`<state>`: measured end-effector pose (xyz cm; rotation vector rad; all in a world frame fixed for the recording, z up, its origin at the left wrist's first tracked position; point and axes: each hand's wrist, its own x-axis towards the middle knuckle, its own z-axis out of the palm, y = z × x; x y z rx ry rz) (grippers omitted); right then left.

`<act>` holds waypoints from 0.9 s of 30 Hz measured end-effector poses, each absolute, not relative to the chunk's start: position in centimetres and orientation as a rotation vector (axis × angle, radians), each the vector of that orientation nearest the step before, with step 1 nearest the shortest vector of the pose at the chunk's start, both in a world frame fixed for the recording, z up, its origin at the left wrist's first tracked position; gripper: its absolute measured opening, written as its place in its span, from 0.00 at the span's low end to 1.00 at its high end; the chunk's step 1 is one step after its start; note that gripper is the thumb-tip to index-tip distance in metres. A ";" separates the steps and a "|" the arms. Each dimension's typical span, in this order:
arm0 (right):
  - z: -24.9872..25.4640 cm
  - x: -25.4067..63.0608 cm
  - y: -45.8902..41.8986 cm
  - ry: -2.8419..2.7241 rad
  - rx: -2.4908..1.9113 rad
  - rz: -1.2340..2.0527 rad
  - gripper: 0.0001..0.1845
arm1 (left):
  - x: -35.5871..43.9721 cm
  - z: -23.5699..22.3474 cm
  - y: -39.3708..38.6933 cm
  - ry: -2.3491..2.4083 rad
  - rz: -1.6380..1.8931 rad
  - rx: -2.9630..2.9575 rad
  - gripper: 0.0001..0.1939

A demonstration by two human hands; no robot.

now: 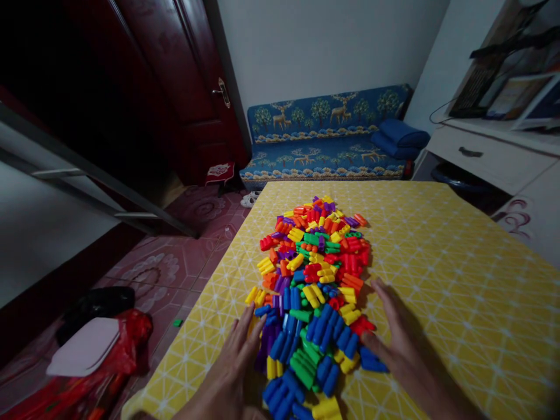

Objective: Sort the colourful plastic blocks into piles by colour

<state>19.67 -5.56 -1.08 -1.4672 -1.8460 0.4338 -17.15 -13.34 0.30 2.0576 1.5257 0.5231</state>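
A long pile of plastic building blocks (312,280) in red, yellow, blue, green, purple and orange lies on a yellow patterned tablecloth (459,280). My left hand (231,364) rests flat on the cloth at the pile's left edge, fingers stretched out and touching purple and blue blocks. On the pile's right edge lies my right hand (400,338), its fingers spread against red and blue blocks. Neither hand holds anything. Blue blocks (326,335) fill the gap between the two hands.
A blue sofa (324,137) with a deer print stands beyond the table's far edge. A dark red door (192,87) is at the back left. White drawers (485,154) stand on the right. A red bag (126,344) and one green block (177,322) lie on the tiled floor.
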 end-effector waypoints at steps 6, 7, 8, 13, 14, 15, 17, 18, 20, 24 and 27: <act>-2.8 16.4 -11.2 -2.179 -1.289 0.240 0.64 | -13.3 -0.8 -13.5 1.507 0.667 2.237 0.72; -2.4 15.9 -11.1 -2.194 -1.307 0.211 0.62 | -12.7 -0.5 -13.4 1.494 0.707 2.259 0.70; -2.0 15.3 -10.9 -2.207 -1.324 0.194 0.61 | -12.0 -0.1 -13.2 1.484 0.749 2.278 0.67; -0.6 14.0 -9.4 -2.290 -1.367 0.180 0.52 | -9.8 1.0 -12.2 1.561 0.929 2.281 0.52; -0.5 13.9 -9.1 -2.289 -1.372 0.188 0.50 | -9.5 1.0 -11.8 1.563 0.945 2.280 0.50; -0.5 13.9 -8.8 -2.283 -1.365 0.193 0.49 | -9.3 1.0 -11.5 1.554 0.956 2.283 0.49; -0.4 13.8 -8.0 -2.273 -1.315 0.201 0.48 | -9.1 1.0 -10.8 1.510 0.987 2.292 0.48; -0.3 13.8 -7.7 -2.268 -1.293 0.201 0.48 | -9.0 1.0 -10.5 1.489 0.999 2.292 0.48; 0.0 13.7 -6.9 -2.265 -1.264 0.202 0.48 | -8.9 1.1 -9.9 1.464 1.021 2.266 0.45; 0.9 13.2 -5.4 -2.185 -1.209 0.221 0.44 | -8.6 1.6 -8.2 1.390 1.151 2.145 0.37; 2.2 12.7 -3.7 -2.066 -1.094 0.255 0.40 | -8.2 3.0 -6.0 1.299 1.220 2.116 0.36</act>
